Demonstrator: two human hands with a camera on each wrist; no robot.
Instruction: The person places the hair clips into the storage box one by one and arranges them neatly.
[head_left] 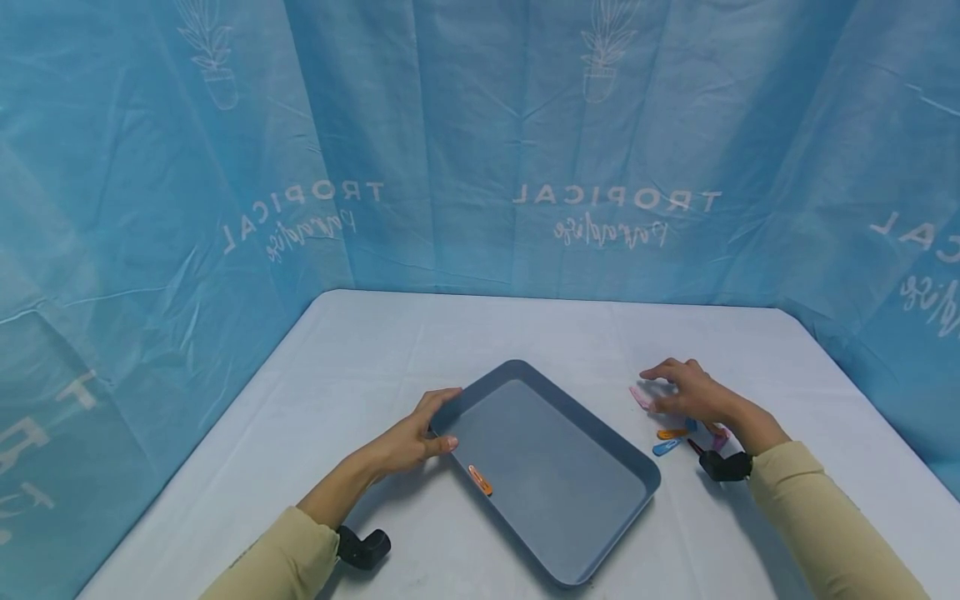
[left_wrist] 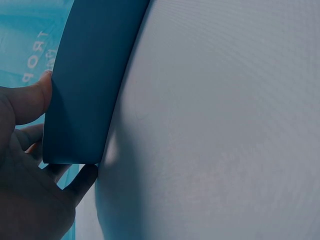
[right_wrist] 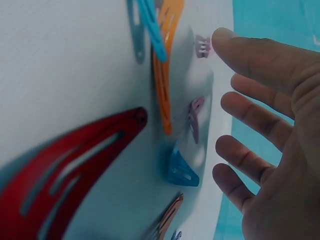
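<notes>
My left hand [head_left: 411,435] grips the left corner of a grey-blue rectangular tray [head_left: 547,483], thumb over the rim. In the left wrist view its fingers lie against the tray's outer wall [left_wrist: 90,90]. An orange hair clip [head_left: 480,481] lies inside the tray, along the left side. My right hand [head_left: 690,393] hovers over a loose group of hair clips, fingers spread and holding nothing. Its thumb is nearest a small pink clip [right_wrist: 203,46]. Around it lie a red snap clip [right_wrist: 90,165], an orange one [right_wrist: 162,95], a blue one [right_wrist: 182,170] and a purple one [right_wrist: 195,120].
A white cloth [head_left: 420,342] covers the table. Blue printed curtains [head_left: 465,150] enclose the back and sides. Another blue clip [head_left: 666,447] lies right of the tray, and a brown clip [right_wrist: 170,215] shows low in the right wrist view. Each wrist wears a black camera mount [head_left: 363,548].
</notes>
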